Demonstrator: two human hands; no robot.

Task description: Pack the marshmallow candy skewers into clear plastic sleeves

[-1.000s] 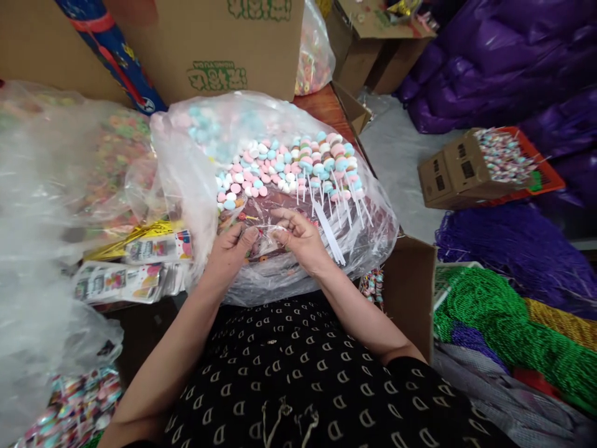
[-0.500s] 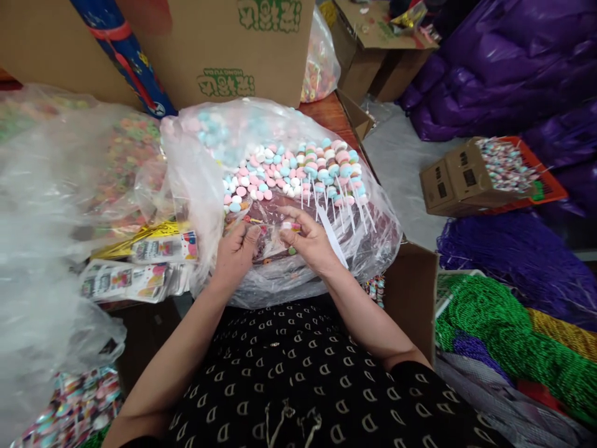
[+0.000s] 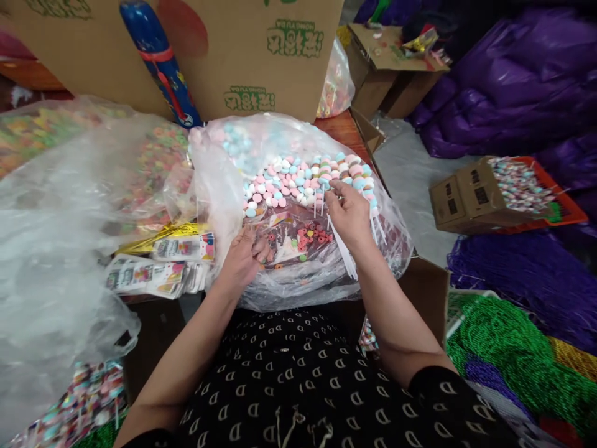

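Note:
My right hand [image 3: 351,210] is over the row of candy skewers, thumb and fingers bent around one candy skewer [image 3: 323,180] of pastel discs on a white stick; its palm hides part of the row. Lower left, my left hand [image 3: 245,254] is closed, pinching the edge of a clear plastic pouch [image 3: 282,242] that is hard to make out against the bag below. Loose pink, white and blue candy discs [image 3: 280,183] lie behind the hands. Red ring candies [image 3: 313,238] sit between them, and bare white sticks [image 3: 344,252] lie under my right wrist.
A large clear bag [image 3: 298,292] spreads under the candies. Printed packets [image 3: 144,277] and gold ties [image 3: 158,236] lie left, beside bulky candy bags [image 3: 56,224]. A tall carton [image 3: 261,56] with a blue tube [image 3: 161,68] stands behind. An open box [image 3: 426,292] is at the right.
My right hand has left the spot beside my left hand and moved up and right to the candy skewers. My left hand stays low over the bag. The whole view has shifted slightly.

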